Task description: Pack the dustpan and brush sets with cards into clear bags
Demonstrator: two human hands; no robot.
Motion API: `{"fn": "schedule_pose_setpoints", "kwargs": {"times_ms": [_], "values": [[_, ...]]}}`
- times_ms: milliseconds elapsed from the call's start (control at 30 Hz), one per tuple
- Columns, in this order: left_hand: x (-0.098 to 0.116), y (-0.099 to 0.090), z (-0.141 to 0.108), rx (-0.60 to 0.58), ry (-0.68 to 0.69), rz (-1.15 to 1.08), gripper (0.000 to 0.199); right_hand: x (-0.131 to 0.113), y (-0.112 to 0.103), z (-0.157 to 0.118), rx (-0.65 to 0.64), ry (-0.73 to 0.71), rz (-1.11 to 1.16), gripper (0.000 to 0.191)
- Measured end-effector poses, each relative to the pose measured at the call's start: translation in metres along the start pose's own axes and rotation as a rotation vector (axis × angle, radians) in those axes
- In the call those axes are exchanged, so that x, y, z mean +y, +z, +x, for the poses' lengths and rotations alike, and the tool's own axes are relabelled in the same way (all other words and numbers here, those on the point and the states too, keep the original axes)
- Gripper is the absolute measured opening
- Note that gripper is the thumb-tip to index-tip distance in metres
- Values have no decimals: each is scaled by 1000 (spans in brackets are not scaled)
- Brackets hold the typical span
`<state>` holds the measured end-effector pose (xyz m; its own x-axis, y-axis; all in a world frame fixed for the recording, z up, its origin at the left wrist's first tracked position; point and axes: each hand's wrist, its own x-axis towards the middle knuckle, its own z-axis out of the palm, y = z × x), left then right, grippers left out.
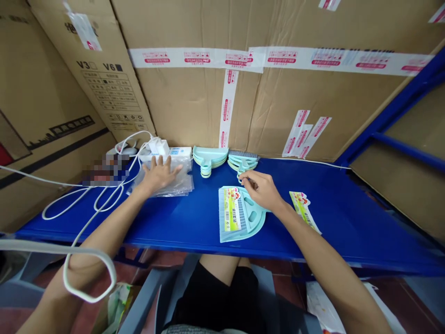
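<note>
My left hand (160,175) lies with fingers spread on a stack of clear plastic bags (181,182) at the left of the blue table. My right hand (260,188) is closed, its fingertips at the handle end of the stacked small brushes (242,160); whether it grips them is hidden. Just below it, nearer the front edge, lies a light-green dustpan and brush set (250,218) with a printed label card (232,208) on top. Stacked light-green dustpans (210,157) stand against the cardboard, between my hands. Another label card (304,211) lies right of my right hand.
A white power strip (181,152) with a plugged-in adapter (159,146) sits behind the bags. White cables (100,187) loop over the left side and hang past the front edge. Cardboard (187,102) walls the back; a blue metal frame (392,104) rises on the right.
</note>
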<state>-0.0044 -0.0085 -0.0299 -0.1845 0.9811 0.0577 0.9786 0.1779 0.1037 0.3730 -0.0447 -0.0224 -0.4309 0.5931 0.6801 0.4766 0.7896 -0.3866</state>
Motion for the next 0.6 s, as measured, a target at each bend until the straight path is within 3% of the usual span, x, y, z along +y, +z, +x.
{"fn": "schedule_pose_setpoints", "kwargs": {"times_ms": [167,300,433,500,600], "values": [[-38,-13,18,-68,-139,-6,93,4,-1,-1,-11,-2,1,20],[-57,-14,29,-104,-192,12,85,-27,8,9,-125,5,26,24],[-53,-15,27,-76,-248,-6,85,-91,54,40,-400,34,-36,29],[-50,-16,24,-39,-285,-24,87,-115,87,64,-562,73,-183,54],[-47,-16,22,6,-309,-40,85,-124,128,101,-758,229,-334,101]]}}
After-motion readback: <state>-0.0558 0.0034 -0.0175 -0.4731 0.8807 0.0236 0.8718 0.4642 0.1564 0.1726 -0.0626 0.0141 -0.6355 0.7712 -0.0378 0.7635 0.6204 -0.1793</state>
